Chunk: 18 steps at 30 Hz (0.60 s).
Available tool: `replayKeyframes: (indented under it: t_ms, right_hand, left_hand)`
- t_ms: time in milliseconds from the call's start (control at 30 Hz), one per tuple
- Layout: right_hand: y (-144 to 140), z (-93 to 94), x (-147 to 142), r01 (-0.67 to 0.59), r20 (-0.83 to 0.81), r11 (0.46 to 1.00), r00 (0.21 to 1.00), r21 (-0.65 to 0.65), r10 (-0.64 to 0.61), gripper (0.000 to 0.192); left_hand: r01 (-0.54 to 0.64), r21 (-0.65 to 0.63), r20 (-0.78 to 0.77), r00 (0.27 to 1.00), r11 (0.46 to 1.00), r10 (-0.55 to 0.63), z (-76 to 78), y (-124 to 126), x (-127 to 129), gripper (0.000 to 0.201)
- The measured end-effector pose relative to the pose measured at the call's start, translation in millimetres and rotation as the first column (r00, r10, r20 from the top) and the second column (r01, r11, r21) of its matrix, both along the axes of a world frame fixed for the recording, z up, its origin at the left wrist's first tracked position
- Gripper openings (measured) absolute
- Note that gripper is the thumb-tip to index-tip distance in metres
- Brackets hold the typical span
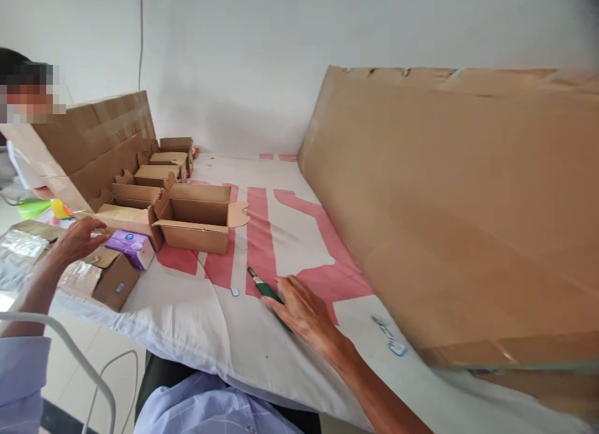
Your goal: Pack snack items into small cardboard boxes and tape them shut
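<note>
My right hand (304,309) is low over the cloth-covered table, its thumb and curled fingers around a slim tool with a green handle (267,290). A metal collar and dark tip point away to the upper left; the rear end is hidden under the hand. On the left, my left hand (80,239) hovers with fingers bent and apart, nothing visible in it. Just beside its fingertips lies a purple tissue pack (131,245). Below that hand stands a closed cardboard box (115,281) with shiny tape. An open-topped cardboard box (194,237) is further right.
Several small boxes (161,172) line up toward the wall, beside a tall cardboard panel (107,135). A large cardboard sheet (458,216) leans along the right. Small labels (397,348) lie near it. A person (28,91) is at the far left. A grey tube (70,353) curves in front.
</note>
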State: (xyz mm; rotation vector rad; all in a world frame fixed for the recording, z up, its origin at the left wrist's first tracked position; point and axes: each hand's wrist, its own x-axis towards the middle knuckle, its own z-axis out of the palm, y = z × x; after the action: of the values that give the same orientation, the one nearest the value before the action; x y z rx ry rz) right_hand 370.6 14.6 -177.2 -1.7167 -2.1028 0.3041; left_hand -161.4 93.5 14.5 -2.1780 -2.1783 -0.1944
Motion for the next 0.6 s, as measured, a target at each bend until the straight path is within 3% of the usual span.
replayKeyframes:
  t_ms: [100, 200, 400, 600]
  right_hand:
    - [-14.5, -32.6, 4.0, 0.039, -0.050, 0.999, 0.998, 0.028, -0.038, 0.015]
    - [-16.0, -45.7, 2.3, 0.059, -0.122, 0.997, 0.991, 0.059, -0.051, 0.015]
    - [-20.2, -36.9, -7.4, 0.115, -0.274, 0.991, 0.957, 0.074, -0.090, 0.022]
    - [-32.7, -19.1, -20.3, 0.192, -0.538, 0.980, 0.832, 0.058, -0.131, 0.040]
  left_hand:
    - [-0.075, 0.044, -0.039, 0.996, 0.996, 0.077, 6.2, -37.1, -7.7, 0.045]
    - [-0.183, 0.045, -0.105, 0.977, 0.982, 0.187, 2.2, -69.4, -16.2, 0.049]
    - [-0.369, 0.032, -0.141, 0.918, 0.929, 0.370, -29.1, -108.1, -5.1, 0.058]
    - [-0.375, 0.069, -0.150, 0.912, 0.924, 0.381, -42.4, -124.0, 45.6, 0.059]
